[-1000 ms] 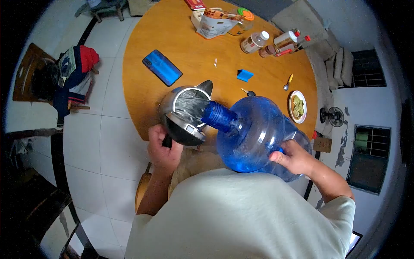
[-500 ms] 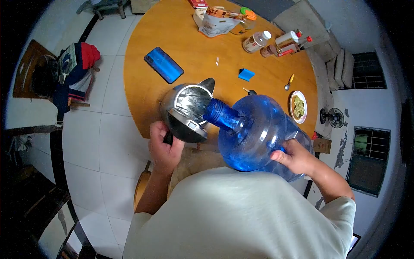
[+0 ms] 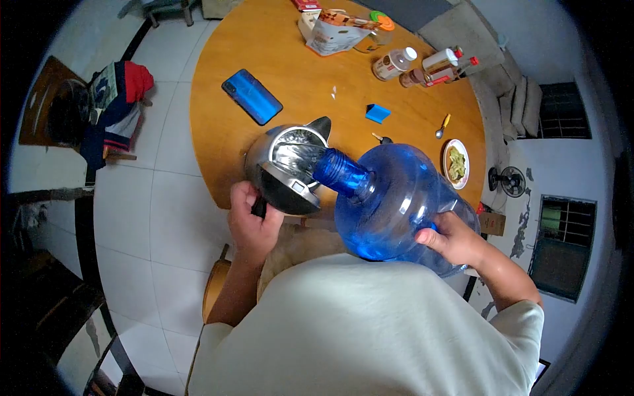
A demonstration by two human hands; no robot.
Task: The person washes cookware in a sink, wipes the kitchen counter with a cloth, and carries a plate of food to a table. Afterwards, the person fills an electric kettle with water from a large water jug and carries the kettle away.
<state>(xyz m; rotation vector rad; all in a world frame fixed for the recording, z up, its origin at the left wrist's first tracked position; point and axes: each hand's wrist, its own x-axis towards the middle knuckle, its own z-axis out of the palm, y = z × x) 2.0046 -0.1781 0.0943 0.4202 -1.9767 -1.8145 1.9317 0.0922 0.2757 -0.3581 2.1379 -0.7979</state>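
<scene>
My left hand (image 3: pixel 254 221) is closed round the black handle of a silver electric kettle (image 3: pixel 264 148), whose lid stands open. A large blue water jug (image 3: pixel 383 204) lies tipped on its side in front of my body, its neck at the kettle's open top. My right hand (image 3: pixel 456 241) grips the jug's side from above, thumb towards me. Shiny metal shows inside the kettle; whether water is flowing I cannot tell. The jug's far end and underside are partly hidden by my arm and shirt.
On the wooden table (image 3: pixel 218 158) lie a blue phone (image 3: pixel 252 97), a small blue folded piece (image 3: pixel 378 113), a key (image 3: pixel 382 138), a spoon (image 3: pixel 443 126) and a plate of food (image 3: pixel 466 163). Several bottles, including a white-capped bottle (image 3: pixel 394 64), and a snack bag (image 3: pixel 337 33) stand farther back.
Hardly anything differs. The kettle and the jug's neck sit very slightly differently in view, and both hands keep their holds.
</scene>
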